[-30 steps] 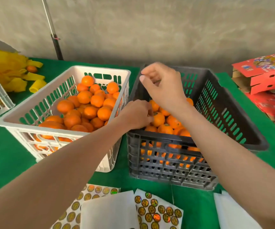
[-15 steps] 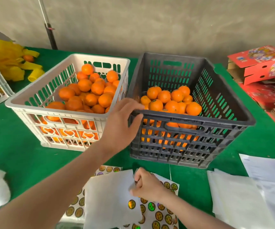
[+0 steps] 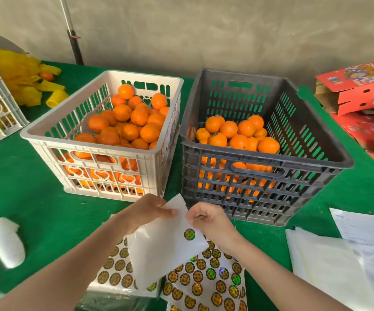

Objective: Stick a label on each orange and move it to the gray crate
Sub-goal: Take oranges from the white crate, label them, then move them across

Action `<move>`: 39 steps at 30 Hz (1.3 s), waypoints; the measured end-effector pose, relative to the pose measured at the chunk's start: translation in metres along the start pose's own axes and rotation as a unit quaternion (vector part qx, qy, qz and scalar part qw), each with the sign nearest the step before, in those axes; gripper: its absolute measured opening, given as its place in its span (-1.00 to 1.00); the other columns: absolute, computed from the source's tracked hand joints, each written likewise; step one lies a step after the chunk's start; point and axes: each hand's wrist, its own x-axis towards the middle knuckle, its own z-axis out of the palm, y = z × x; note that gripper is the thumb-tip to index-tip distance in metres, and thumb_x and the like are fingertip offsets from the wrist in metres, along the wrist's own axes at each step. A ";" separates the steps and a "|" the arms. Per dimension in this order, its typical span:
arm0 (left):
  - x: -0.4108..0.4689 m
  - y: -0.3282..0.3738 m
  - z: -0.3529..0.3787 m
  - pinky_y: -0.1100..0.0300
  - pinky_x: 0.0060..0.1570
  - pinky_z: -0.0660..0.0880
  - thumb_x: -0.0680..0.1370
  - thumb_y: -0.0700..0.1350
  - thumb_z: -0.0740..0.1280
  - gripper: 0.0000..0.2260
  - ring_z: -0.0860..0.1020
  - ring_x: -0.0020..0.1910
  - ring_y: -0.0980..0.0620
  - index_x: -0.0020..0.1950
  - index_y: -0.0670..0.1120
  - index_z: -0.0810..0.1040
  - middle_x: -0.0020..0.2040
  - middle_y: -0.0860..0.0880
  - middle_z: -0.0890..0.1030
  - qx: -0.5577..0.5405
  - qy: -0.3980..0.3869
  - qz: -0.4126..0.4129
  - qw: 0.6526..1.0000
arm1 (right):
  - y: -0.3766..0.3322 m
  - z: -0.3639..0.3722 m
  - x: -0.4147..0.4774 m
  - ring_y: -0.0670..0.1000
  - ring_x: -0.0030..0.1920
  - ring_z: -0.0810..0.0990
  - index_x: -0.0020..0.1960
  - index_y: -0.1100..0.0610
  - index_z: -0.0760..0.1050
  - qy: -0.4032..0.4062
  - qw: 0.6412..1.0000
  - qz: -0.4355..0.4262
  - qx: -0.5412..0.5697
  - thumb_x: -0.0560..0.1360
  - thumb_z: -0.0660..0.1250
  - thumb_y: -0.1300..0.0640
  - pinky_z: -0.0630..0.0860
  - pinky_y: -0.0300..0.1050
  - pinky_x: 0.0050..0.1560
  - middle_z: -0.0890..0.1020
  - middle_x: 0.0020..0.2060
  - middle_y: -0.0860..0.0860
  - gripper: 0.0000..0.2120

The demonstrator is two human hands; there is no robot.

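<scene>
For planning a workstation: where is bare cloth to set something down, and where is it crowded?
Free: green cloth between white crate and foam pieces; right of gray crate, beyond papers. Crowded: near edge, left hand and right hand pinch a backing sheet over sticker sheets.

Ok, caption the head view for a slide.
Left hand holds a sticker sheet, right hand pinches its edge, in front of white crate and gray crate of oranges.
</scene>
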 end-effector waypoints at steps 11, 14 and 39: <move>0.009 0.006 -0.002 -0.08 0.03 0.54 0.51 -0.29 0.34 -0.88 0.61 -0.10 -0.21 -0.08 -0.13 0.66 -0.10 -0.20 0.66 -0.033 -0.096 -0.043 0.994 | 0.009 0.006 -0.013 -0.25 -0.18 0.60 -0.13 -0.19 0.60 0.029 0.997 -0.048 -0.059 0.43 0.45 0.27 0.45 -0.43 -0.13 0.64 -0.23 -0.33 -0.68; 0.010 0.008 -0.003 -0.09 0.09 0.55 0.53 -0.27 0.34 -0.89 0.62 -0.03 -0.23 -0.06 -0.12 0.65 -0.05 -0.20 0.66 -0.006 -0.101 -0.049 0.994 | 0.012 0.007 -0.014 -0.12 -0.36 0.54 -0.19 -0.18 0.61 0.057 0.994 -0.080 -0.056 0.44 0.44 0.27 0.42 -0.34 -0.30 0.68 -0.28 -0.14 -0.68; -0.012 0.052 -0.026 0.28 -0.19 0.52 0.52 -0.23 0.36 -0.87 0.60 -0.23 0.14 -0.16 0.00 0.54 -0.26 0.12 0.61 0.094 0.034 0.304 0.947 | -0.114 0.017 0.020 -0.02 -0.09 0.52 -0.09 0.01 0.61 0.161 0.930 -0.329 -0.046 0.45 0.37 0.31 0.50 -0.15 -0.12 0.53 -0.10 -0.01 -0.80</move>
